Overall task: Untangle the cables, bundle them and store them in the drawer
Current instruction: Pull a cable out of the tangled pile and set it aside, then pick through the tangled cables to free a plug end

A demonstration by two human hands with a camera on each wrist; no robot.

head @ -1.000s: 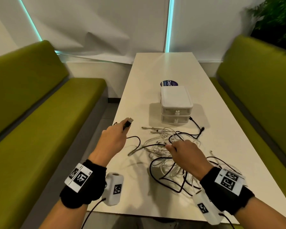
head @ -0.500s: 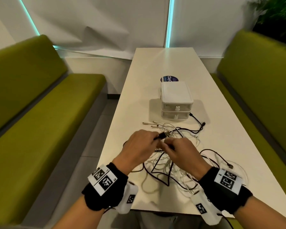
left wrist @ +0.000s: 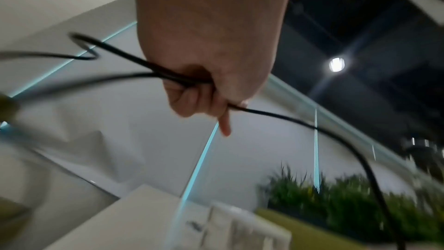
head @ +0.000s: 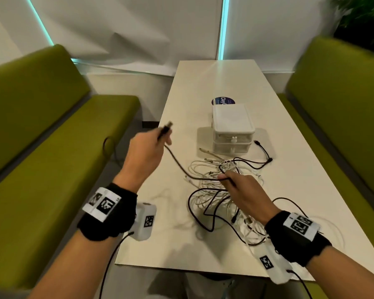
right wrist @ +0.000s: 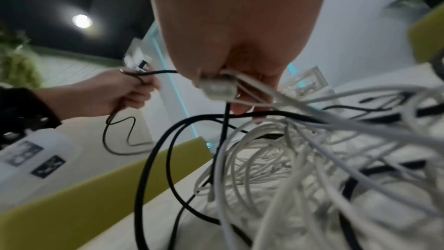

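Observation:
A tangle of white cables [head: 212,190] and black cables lies on the white table [head: 181,244] in front of a small white two-drawer box [head: 232,128]; both drawers look closed. My left hand [head: 147,147] is raised over the table's left edge, its fingers [left wrist: 192,100] curled round a black cable [head: 177,162] whose plug [head: 165,129] sticks out above the fist. The cable runs down to my right hand [head: 242,188], which pinches it over the tangle. White strands and a white plug [right wrist: 216,87] are also caught in the right fingers [right wrist: 242,105].
Green benches [head: 41,169] flank the table on both sides. A round dark sticker [head: 221,101] lies behind the drawer box. One black cable end [head: 257,142] lies to the right of the box. A plant [head: 363,20] stands at the far right.
My hands were together over the tangle half a second ago. The left hand has swung up and to the left with the black cable's plug end, drawing the cable out; the right stays over the tangle.

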